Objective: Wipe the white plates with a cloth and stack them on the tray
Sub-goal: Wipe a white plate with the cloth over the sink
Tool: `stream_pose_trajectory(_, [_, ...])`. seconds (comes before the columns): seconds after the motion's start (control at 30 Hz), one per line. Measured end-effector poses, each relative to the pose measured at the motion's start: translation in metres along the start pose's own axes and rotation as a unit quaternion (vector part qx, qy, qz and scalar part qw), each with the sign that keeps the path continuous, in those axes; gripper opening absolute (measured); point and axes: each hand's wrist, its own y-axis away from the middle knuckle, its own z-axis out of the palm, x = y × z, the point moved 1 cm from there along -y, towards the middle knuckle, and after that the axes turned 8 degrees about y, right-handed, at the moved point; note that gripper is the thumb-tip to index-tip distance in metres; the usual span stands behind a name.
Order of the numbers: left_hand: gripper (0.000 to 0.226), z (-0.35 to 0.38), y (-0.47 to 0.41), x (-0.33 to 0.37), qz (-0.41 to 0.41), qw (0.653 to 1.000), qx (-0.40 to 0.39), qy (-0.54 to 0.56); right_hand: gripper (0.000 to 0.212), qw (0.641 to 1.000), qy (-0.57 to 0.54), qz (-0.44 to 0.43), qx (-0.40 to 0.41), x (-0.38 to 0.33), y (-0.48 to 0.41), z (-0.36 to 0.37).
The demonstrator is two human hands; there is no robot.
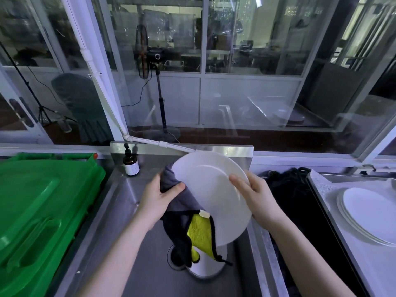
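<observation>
I hold a white plate (211, 189) tilted above the steel sink (132, 243). My right hand (255, 196) grips its right rim, thumb on the face and fingers behind. My left hand (158, 198) grips a grey and yellow cloth (188, 219) against the plate's left edge; the cloth hangs down into the sink. Another white plate (205, 269) lies in the sink bottom, partly hidden by the cloth. A stack of white plates (368, 213) rests on the metal tray (321, 183) at the right.
A green bin lid (40, 206) fills the left side. A brown pump bottle (131, 163) stands at the sink's back left corner. A dark bundle (287, 185) lies between sink and tray. Glass partitions rise behind the counter.
</observation>
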Motion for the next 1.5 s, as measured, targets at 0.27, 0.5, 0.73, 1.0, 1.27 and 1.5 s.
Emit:
stream_pose_trajectory(0.27, [0.036,0.011,-0.020,0.042,0.095,0.958,-0.172,-0.209,0.018,0.961,0.229,-0.078,-0.131,-0.018,-0.018,0.001])
stream_pose_trajectory(0.5, [0.020,0.025,0.004,0.008,-0.053,0.988,0.075,0.126,0.020,0.997,-0.034,0.037,0.066,0.009,-0.006,-0.004])
stream_pose_trajectory(0.73, [0.033,0.014,-0.022,0.035,0.084,0.959,-0.180,-0.200,0.032,0.970,0.207,-0.059,-0.117,-0.008,-0.012,-0.002])
stream_pose_trajectory(1.0, [0.018,0.022,0.003,-0.001,-0.105,0.973,0.115,0.172,0.019,0.989,-0.036,0.029,0.142,0.008,-0.004,0.020])
stream_pose_trajectory(1.27, [0.015,-0.003,0.000,0.009,-0.036,0.986,0.147,0.068,0.008,1.000,-0.014,0.011,-0.003,0.013,-0.005,0.008])
stream_pose_trajectory(1.5, [0.035,0.004,-0.011,0.050,0.069,0.981,-0.113,-0.139,0.022,0.961,0.242,-0.117,-0.061,-0.015,-0.025,0.020])
